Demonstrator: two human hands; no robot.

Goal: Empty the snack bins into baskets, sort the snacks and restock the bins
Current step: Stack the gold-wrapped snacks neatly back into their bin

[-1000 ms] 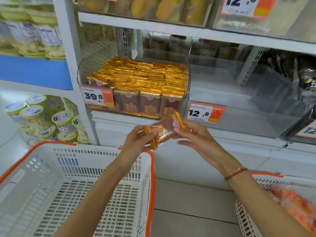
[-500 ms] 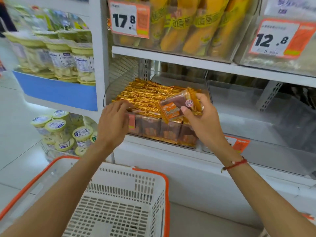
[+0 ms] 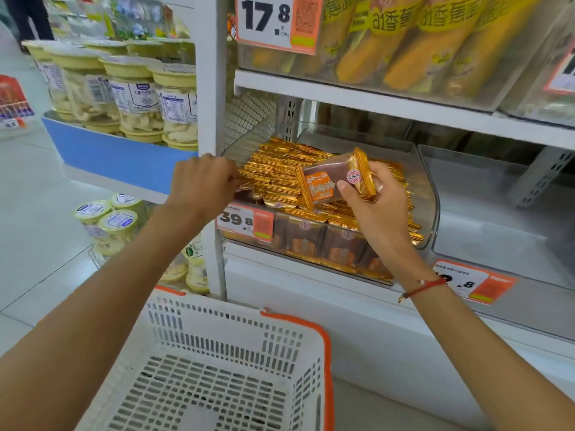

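a white basket [image 3: 217, 353] with an orange rim sits at the bottom centre of the frame. above it, mid-frame, the left hand [image 3: 202, 181] has its fingers curled onto a snack packet at the left edge of the clear bin [image 3: 431, 194]. the right hand [image 3: 373, 194] pinches a brown and orange packet [image 3: 336, 178] over the bin's gold packets [image 3: 280, 169]. yellow packs [image 3: 404, 42] fill the top shelf, jars [image 3: 140, 98] the upper left.

Gold-edged brown packet [image 3: 334, 178]; white, orange-rimmed basket [image 3: 236, 337].
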